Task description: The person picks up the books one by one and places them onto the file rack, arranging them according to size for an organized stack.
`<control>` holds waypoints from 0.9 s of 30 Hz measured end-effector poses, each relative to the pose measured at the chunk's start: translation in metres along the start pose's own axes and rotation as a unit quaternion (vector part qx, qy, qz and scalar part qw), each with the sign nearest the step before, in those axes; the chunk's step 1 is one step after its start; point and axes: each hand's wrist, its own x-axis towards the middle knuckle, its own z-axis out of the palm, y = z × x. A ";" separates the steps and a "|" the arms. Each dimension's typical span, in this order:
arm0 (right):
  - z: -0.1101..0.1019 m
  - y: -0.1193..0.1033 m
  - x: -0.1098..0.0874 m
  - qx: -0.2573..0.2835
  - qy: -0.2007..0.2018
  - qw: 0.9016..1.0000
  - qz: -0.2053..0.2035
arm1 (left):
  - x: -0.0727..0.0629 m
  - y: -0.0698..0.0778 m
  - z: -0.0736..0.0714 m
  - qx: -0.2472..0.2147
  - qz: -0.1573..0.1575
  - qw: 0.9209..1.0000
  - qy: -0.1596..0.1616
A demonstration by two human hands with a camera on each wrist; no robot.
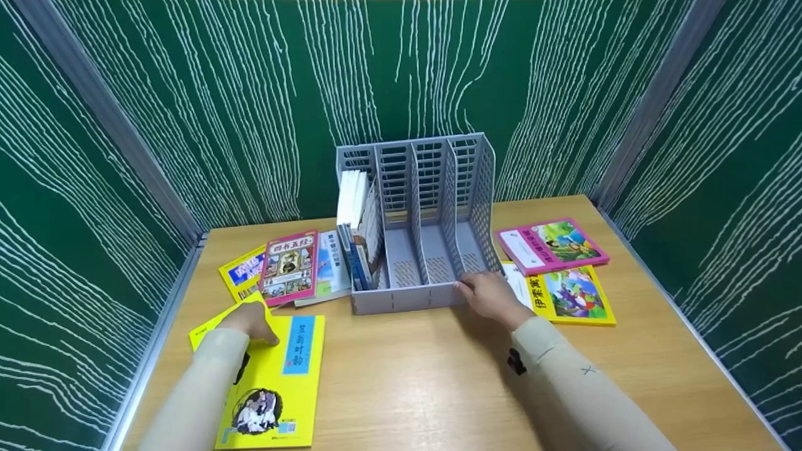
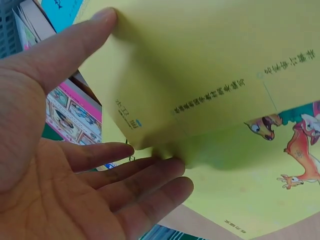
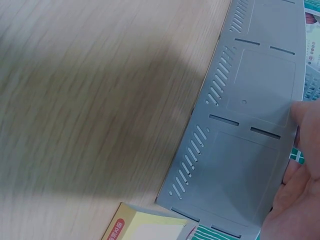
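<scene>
My left hand is over the yellow book with a blue title label, its thumb on the cover. Up close, in the left wrist view, the thumb touches that yellow cover. The fingers stretch near its lower edge, above another yellow book with cartoon animals. My right hand grips the front lip of a grey file rack near its right corner. In the right wrist view, the thumb lies at the lip's edge and the fingers curl behind it, partly hidden.
White-spined books stand in the rack's leftmost compartment. Left of the rack lie a pink comic-style book, a light blue book and a yellow one. A pink book and a yellow book lie at right.
</scene>
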 end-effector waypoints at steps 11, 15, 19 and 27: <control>0.001 0.001 0.000 -0.002 -0.008 1.000 0.021 | -0.001 0.001 0.000 -0.019 0.017 1.000 0.012; 0.002 0.001 0.000 -0.010 0.006 1.000 0.003 | 0.005 -0.002 -0.005 -0.026 0.048 0.998 0.016; 0.001 0.001 0.000 -0.013 0.021 1.000 -0.012 | 0.009 0.005 -0.016 -0.043 0.059 0.997 0.006; 0.002 0.001 0.000 -0.010 0.015 1.000 0.000 | 0.000 0.028 -0.040 -0.042 0.035 0.996 -0.072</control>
